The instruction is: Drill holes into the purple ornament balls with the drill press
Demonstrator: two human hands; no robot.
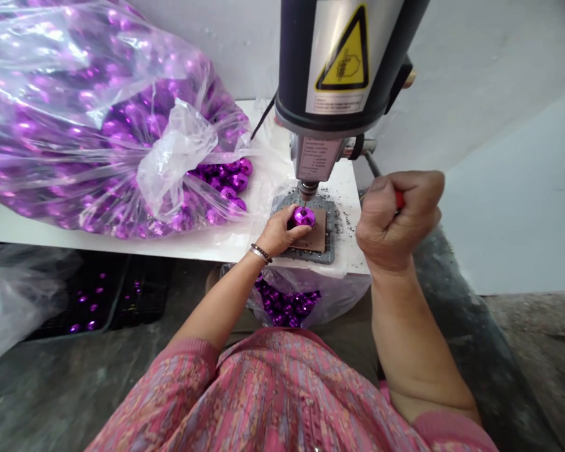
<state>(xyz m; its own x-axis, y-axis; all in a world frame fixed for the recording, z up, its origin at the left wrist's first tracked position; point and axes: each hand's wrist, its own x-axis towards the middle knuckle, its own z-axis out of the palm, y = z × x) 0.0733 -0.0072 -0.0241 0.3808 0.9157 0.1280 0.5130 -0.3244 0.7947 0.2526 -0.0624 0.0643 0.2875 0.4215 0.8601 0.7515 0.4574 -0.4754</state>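
My left hand [281, 231] is closed around a shiny purple ball [304, 216], with the thumb and fingers on its sides. The ball rests on a brown board [317, 237] that lies on the grey drill press base [330, 248]. Directly above, the bit under the drill chuck [307, 190] comes down to the dark spot on top of the ball. My right hand [398, 216] is wrapped in a fist around the feed lever [371, 164] of the drill press [292, 69]; a bit of its red grip shows between the fingers.
A big clear plastic bag [176, 150] full of purple balls covers the left of the white table [207, 250]. Loose balls [235, 182] sit at its mouth. Dark shavings surround the base. Another bag of balls [289, 301] hangs below the front edge. Black crates [141, 295] stand lower left.
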